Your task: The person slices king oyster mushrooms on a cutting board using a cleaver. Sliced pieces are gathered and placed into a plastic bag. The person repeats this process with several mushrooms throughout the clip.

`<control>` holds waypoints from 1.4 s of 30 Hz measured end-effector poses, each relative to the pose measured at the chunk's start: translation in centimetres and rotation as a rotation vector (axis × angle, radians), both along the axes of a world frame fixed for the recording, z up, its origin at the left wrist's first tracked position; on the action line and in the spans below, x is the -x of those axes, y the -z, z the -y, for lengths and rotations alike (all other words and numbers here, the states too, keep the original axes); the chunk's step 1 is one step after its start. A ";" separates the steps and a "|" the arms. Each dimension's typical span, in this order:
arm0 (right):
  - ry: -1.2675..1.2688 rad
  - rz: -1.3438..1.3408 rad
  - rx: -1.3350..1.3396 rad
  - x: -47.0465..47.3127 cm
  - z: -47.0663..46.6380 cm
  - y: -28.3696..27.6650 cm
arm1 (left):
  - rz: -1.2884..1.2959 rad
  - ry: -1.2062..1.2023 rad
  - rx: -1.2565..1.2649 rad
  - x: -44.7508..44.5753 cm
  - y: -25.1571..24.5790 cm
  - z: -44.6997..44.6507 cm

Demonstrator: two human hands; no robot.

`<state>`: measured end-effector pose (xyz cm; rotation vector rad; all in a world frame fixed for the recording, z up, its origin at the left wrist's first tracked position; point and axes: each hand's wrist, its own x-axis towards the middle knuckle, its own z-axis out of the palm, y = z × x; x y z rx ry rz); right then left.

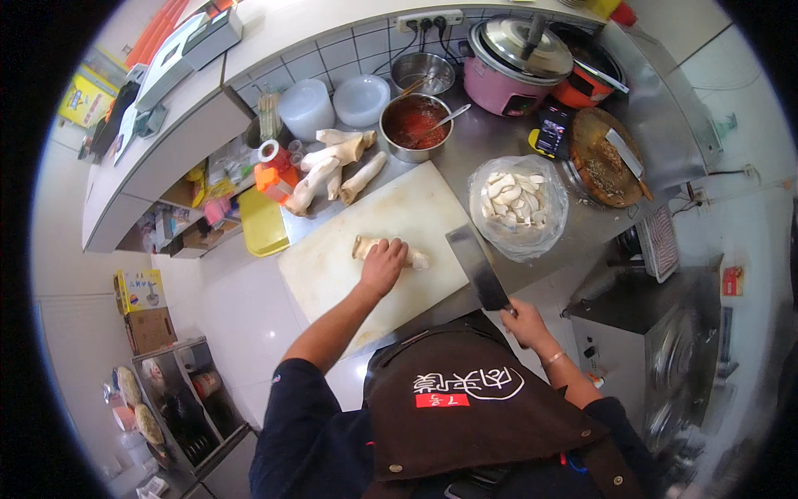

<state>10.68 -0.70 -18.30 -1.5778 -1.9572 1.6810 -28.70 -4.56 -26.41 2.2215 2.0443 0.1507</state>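
My left hand (384,267) rests over a king oyster mushroom (365,247) lying on the white cutting board (336,299), fingers wrapped across its middle. To the right, my right hand (525,322) grips the handle of a cleaver (477,268). Its broad blade is over the board's right edge, apart from the mushroom. Beyond the board's far left corner lie several whole king oyster mushrooms (333,159) in a pile. A clear plastic bag (552,227) right of the board holds many sliced white mushroom pieces (512,198).
Behind the board stand a steel pot of red sauce (414,125), stacked plastic lids (361,100) and a pink rice cooker (511,81). At right, a second cleaver (623,153) lies on a round wooden chopping block (601,168), beside a phone (553,130). A yellow tray (262,224) is left.
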 end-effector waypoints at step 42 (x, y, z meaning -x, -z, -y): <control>0.022 0.062 0.005 5.9 -2.0 2.2 | 0.406 -0.290 -0.357 -5.8 0.4 4.2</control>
